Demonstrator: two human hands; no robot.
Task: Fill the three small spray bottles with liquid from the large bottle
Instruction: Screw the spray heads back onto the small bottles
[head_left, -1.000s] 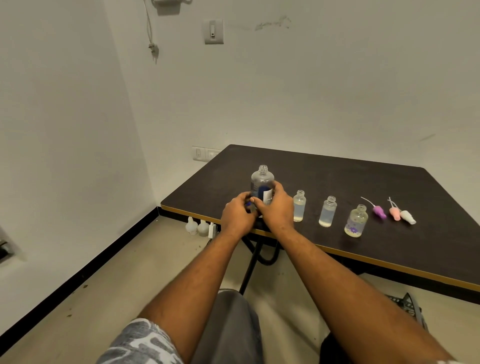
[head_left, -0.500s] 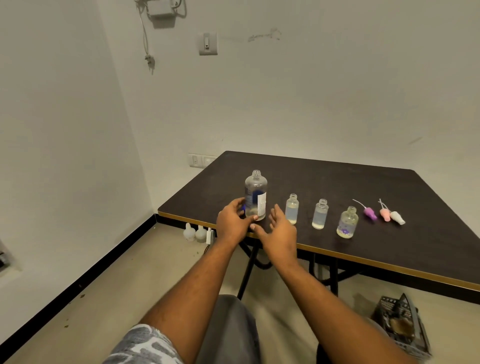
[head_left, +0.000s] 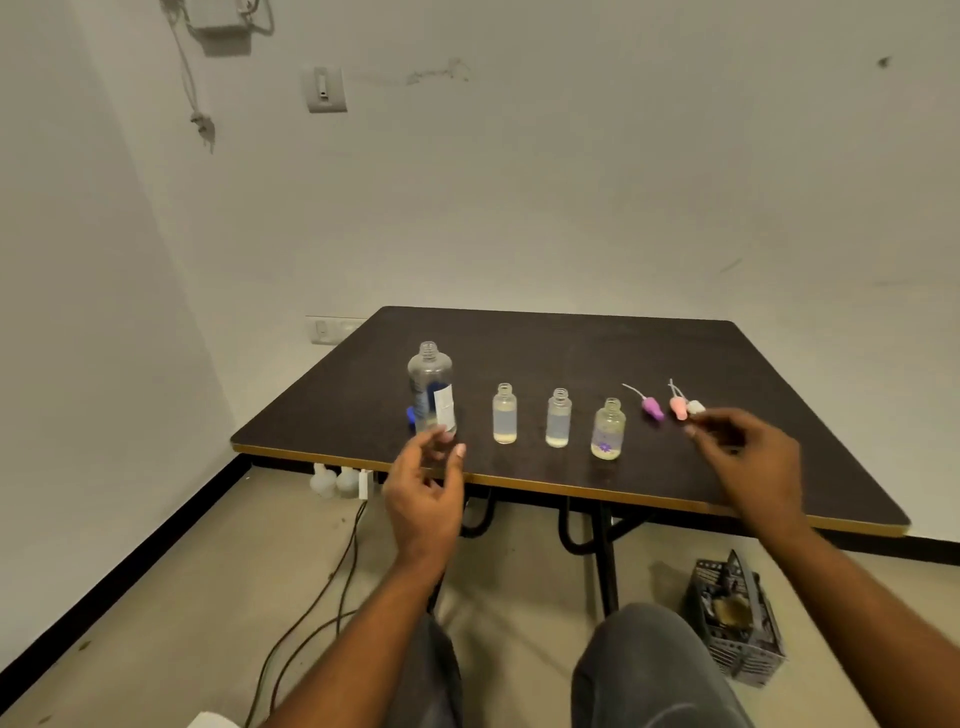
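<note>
The large clear bottle (head_left: 430, 387) stands uncapped at the left of the dark table (head_left: 571, 353), with its blue cap (head_left: 411, 414) lying at its base. To its right stand three small uncapped bottles in a row: the first (head_left: 504, 414), the second (head_left: 559, 419) and a rounder third (head_left: 608, 429), each holding liquid. Past them lie three spray tops, purple (head_left: 651, 408), pink (head_left: 678, 407) and white (head_left: 695, 407). My left hand (head_left: 423, 491) hovers open just in front of the large bottle. My right hand (head_left: 748, 452) is open, its fingertips close to the white spray top.
White walls close in at the left and back. Cables (head_left: 311, 597) trail over the floor under the table's left side, near small white containers (head_left: 337, 480). A dark basket (head_left: 735, 618) sits on the floor at the right, beside the table legs (head_left: 602, 551).
Both hands have let go of the large bottle, which now stands alone. My right hand has swung right to the spray tops; my left hand has drawn back a little.
</note>
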